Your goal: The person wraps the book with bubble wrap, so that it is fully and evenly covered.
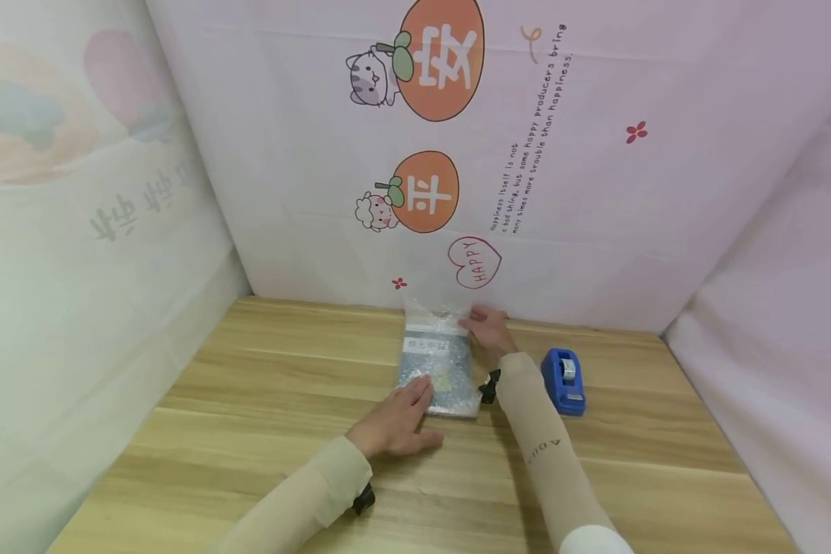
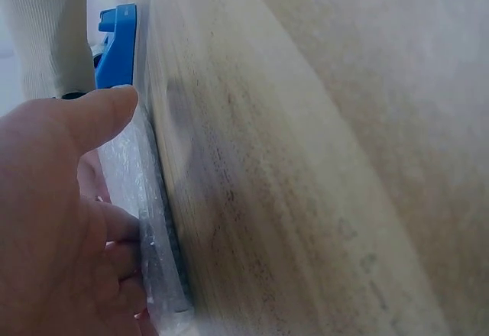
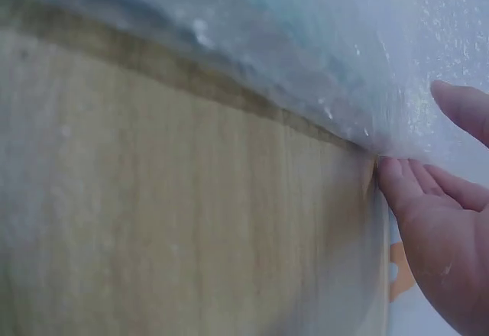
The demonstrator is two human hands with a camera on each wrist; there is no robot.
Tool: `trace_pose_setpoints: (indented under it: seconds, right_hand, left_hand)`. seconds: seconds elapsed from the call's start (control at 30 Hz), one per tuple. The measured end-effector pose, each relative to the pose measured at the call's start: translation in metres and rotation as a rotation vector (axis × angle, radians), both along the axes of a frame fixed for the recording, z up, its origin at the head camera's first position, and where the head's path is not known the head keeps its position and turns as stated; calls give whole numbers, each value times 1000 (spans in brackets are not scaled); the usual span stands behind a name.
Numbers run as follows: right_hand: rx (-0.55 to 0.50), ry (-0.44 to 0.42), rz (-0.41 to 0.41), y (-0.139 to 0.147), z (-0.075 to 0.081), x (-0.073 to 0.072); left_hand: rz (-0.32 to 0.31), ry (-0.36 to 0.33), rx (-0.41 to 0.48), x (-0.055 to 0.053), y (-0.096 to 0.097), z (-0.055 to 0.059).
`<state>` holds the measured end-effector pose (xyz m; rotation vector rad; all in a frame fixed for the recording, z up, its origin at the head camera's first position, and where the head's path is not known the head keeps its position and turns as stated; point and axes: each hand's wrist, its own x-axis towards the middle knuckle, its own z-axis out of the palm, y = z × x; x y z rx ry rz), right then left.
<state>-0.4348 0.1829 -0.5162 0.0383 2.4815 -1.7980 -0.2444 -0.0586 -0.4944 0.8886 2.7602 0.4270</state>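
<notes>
Flat on the wooden table (image 1: 263, 400), around the middle from left to right and close to the far edge: a flat blue item (image 1: 438, 369) inside clear bubble wrap (image 1: 432, 312). Through the wrap, a pale band with characters toward the far end, and a small yellowish patch nearer. Beyond the item, a loose flap of wrap reaching to the foot of the far cloth (image 1: 595, 215).

On the near left part of the item, the left hand (image 1: 398, 423): fingers relaxed and laid on the wrapped surface, thumb spread off to the right, no grasp. At the far right corner, the right hand (image 1: 488, 329): fingers nearly straight, tips touching the edge of the wrap, thumb apart, no clenching; impossible to tell whether any film lies between thumb and fingers.

Behind the hands, two beige sleeves (image 1: 540, 438), with a black device (image 1: 364, 500) at the left wrist and another black one (image 1: 489, 386) at the right.

Just right of the right forearm, upright on the table, a blue tape dispenser (image 1: 561, 394) with a roll of tape (image 1: 568, 369). On the far cloth, orange fruit prints (image 1: 425, 192), a red heart outline (image 1: 474, 262) reading "HAPPY" and lines of English text. To left and right, more pale cloth (image 1: 97, 292).
</notes>
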Motion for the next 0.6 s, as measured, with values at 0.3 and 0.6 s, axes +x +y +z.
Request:
trace_pose_setpoints:
  seconds: [0.3, 0.6]
  right_hand:
    - [16, 141, -4, 2, 11, 1]
    - [423, 397, 163, 3, 33, -11]
  left_hand:
    - [2, 15, -7, -1, 2, 1]
    - [4, 14, -17, -4, 3, -3]
